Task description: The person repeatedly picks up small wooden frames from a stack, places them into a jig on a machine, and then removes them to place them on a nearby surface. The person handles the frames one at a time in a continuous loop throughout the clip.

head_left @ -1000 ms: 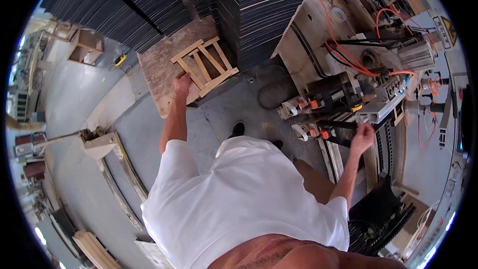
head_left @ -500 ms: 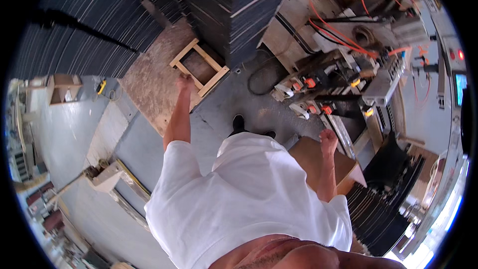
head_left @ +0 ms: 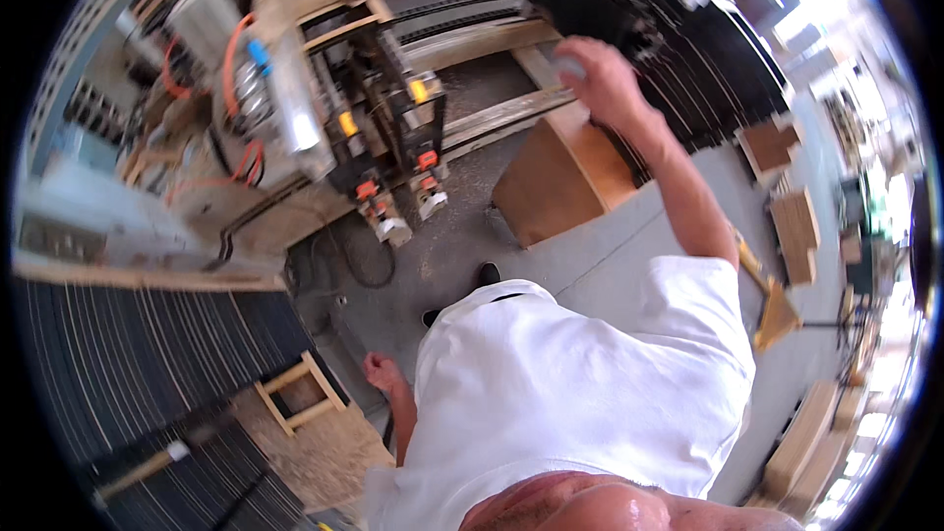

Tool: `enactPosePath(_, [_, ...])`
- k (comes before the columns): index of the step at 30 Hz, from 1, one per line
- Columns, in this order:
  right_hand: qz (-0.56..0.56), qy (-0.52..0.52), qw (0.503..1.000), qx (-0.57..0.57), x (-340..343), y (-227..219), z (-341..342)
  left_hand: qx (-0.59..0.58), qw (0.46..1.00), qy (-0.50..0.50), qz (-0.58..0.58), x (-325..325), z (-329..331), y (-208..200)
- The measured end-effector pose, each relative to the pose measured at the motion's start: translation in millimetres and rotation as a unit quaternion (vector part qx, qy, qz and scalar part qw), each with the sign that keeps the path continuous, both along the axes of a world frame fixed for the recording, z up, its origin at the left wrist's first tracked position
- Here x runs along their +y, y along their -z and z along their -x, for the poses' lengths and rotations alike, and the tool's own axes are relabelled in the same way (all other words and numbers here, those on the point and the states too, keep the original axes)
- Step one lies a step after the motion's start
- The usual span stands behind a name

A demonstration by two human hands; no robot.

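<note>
My right hand (head_left: pixel 602 84) is stretched out ahead to the right, its fingers spread in a loose curve with nothing seen in them. In the picture it lies just above a brown box-like cabinet (head_left: pixel 551 182) and beside a stack of dark-edged boards (head_left: pixel 703 74); I cannot tell whether it touches either. My left hand (head_left: pixel 383 372) hangs low at my left side, empty, its fingers loosely bent and slightly blurred. Nearest to it is a small wooden frame (head_left: pixel 300 393) lying on a brown board (head_left: pixel 324 447).
Ahead left stands a machine with clamp-like heads (head_left: pixel 374 192) and orange hoses (head_left: pixel 234 64). Tall dark board stacks (head_left: pixel 147 354) rise at the left. A yellow pallet jack (head_left: pixel 777 315) and wooden piles (head_left: pixel 801 442) stand at the right. A black cable (head_left: pixel 369 275) lies on the floor.
My body has turned to the right, so the wooden frame now lies at the lower left. My left hand has come away from it. My right arm has risen and reached out, its fist opened.
</note>
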State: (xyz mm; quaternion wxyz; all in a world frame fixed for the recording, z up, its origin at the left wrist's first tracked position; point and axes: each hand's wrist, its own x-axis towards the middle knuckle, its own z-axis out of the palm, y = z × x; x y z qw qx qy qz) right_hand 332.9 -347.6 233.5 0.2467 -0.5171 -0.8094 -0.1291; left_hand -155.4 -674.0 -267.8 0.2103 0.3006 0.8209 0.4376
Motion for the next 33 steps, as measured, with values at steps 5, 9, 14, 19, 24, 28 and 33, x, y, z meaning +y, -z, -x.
enactPosePath(5, [-0.162,0.222,0.952,-0.133,-25.9,-98.2,-144.8,-0.384,0.921,0.066,-0.016,97.3,-74.2,-45.9])
enactPosePath(9, [-0.074,0.398,0.904,-0.139,-52.4,-135.3,-257.6,-0.359,0.929,0.088,-0.022,157.4,-103.4,-61.2])
enactPosePath(14, [0.027,0.311,0.948,0.066,-67.7,-118.7,-344.6,-0.292,0.951,0.102,-0.006,212.6,-147.6,-79.1])
enactPosePath(19, [-0.017,0.308,0.949,0.069,-64.7,-128.6,-312.6,-0.219,0.961,0.165,-0.024,264.0,-182.6,-112.4])
enactPosePath(24, [-0.083,0.31,0.943,0.092,-84.3,-146.0,-228.3,-0.292,0.927,0.199,-0.122,334.2,-204.8,-176.6])
enactPosePath(28, [-0.096,0.159,0.977,0.105,-86.3,-123.2,-165.1,-0.267,0.941,0.158,-0.136,402.4,-203.9,-239.4])
enactPosePath(33, [-0.068,-0.008,0.996,0.066,-72.7,-97.6,-97.1,-0.34,0.917,0.145,-0.15,521.4,-198.1,-273.1])
